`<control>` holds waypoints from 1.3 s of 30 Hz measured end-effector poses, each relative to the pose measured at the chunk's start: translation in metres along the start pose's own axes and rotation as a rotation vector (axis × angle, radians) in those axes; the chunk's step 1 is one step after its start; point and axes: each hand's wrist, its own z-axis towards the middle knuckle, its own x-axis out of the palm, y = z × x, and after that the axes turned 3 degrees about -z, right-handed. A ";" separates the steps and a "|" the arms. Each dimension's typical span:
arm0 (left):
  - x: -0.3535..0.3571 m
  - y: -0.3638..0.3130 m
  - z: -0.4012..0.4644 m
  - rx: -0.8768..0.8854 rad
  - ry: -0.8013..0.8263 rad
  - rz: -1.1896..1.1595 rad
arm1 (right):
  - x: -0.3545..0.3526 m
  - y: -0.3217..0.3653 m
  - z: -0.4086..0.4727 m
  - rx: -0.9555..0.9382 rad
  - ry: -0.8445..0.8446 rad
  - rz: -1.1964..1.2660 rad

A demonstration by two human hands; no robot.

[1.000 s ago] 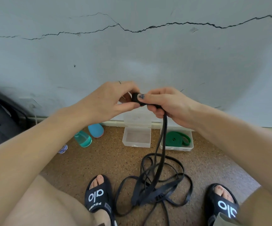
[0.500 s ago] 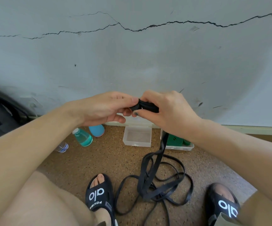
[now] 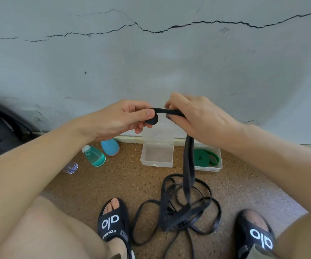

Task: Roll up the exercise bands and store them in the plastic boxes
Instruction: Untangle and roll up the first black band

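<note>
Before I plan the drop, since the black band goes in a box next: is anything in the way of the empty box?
Nothing visible blocks it. The empty box sits open on the floor, lid up against the wall. The black band hangs from the right hand just beside it, in front of the box holding the green band.

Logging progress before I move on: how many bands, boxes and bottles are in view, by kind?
Bands: 2, the black band being rolled and the green band in the right box
Plastic boxes: 2, the empty box and the right box
Bottles: 3, teal, blue, clear
Total: 7
</note>
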 end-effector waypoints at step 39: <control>0.016 -0.035 -0.012 0.254 -0.006 0.806 | -0.007 0.019 -0.002 0.681 0.493 1.097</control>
